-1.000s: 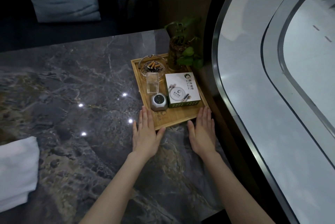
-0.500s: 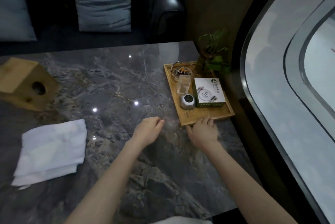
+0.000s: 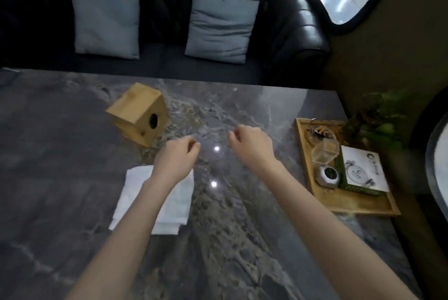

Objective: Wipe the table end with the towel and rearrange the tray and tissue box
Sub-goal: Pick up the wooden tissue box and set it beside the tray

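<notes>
Both hands hang over the table [image 3: 72, 178], empty. The left hand [image 3: 178, 161] has fingers loosely curled, gripping nothing; the right hand [image 3: 252, 145] likewise, half closed and bare.

Locations, taken from the box [image 3: 138, 114]: the box lies tipped on its side; the towel [image 3: 174, 205] lies near it on the onlooker's side, partly under the left forearm. The tray [image 3: 351, 206] sits well to the box's right, at the table end.

Risks, as judged: the box's smooth bamboo faces may slide on polished marble if pushed rather than lifted. A careless sweep near the tray could jolt its glass ashtray [image 3: 321, 132] and clear cup [image 3: 324, 153].

Materials: hard, glossy, veined stone; squared pale wood; soft, white folded cloth.
</notes>
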{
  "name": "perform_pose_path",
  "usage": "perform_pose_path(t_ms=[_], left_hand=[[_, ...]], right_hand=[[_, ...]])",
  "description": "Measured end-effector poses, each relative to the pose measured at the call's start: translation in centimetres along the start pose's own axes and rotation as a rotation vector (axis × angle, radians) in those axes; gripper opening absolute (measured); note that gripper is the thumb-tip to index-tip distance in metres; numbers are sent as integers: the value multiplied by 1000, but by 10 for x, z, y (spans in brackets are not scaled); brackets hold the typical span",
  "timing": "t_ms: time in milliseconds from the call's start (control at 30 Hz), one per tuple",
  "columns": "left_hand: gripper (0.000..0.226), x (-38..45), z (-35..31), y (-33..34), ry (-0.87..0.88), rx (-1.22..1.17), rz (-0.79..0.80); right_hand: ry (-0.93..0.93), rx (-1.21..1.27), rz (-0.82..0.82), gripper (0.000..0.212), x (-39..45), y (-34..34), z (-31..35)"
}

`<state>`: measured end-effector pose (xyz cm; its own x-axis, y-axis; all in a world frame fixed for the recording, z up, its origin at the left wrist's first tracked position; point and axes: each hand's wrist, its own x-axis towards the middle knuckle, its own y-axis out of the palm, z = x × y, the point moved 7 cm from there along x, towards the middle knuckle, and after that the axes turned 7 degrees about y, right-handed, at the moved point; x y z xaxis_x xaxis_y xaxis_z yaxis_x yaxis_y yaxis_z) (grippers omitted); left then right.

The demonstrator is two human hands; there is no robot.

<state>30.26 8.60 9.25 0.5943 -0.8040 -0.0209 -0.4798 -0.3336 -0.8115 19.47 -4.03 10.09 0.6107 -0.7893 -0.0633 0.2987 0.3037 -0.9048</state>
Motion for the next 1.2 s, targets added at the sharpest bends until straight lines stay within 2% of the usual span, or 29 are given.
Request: perform_pose_path(t_ms=[100, 233, 367, 500, 567, 633, 700, 833, 967, 1000, 1133, 1200], left_hand=[[31, 18, 25, -38, -51, -19, -181], [40, 37, 65, -63, -82, -57, -346], [68, 50, 109, -67, -186, 20, -405], [80, 55, 148, -58, -380, -252, -475], [73, 59, 168, -47, -475, -501, -504], [57, 62, 181, -37, -524, -738, -552], [49, 63, 187, -31, -554, -848, -570], [49, 63, 191, -30, -576, -932, -589], [66, 61, 191, -32, -614, -962, -609], [64, 61, 190, -31, -614, -980, -600], [31, 60, 173, -37, -573, -1029, -589], [27, 57, 162, -42, -564, -1039, -599]], right_hand=[[-76, 84, 27, 35, 31, 7, 51], [-102, 250, 167, 38, 72, 37, 99], [-105, 417, 286, 53, 102, 81, 129], [-69, 552, 432, 73, 120, 128, 145], [-39, 625, 493, 85, 121, 146, 150], [-1, 718, 545, 89, 118, 161, 151], [43, 817, 588, 89, 117, 172, 147], [60, 851, 588, 90, 118, 175, 144], [50, 808, 634, 81, 119, 169, 148], [51, 795, 640, 78, 119, 167, 148], [53, 782, 599, 74, 118, 149, 145], [43, 756, 560, 77, 116, 134, 142]])
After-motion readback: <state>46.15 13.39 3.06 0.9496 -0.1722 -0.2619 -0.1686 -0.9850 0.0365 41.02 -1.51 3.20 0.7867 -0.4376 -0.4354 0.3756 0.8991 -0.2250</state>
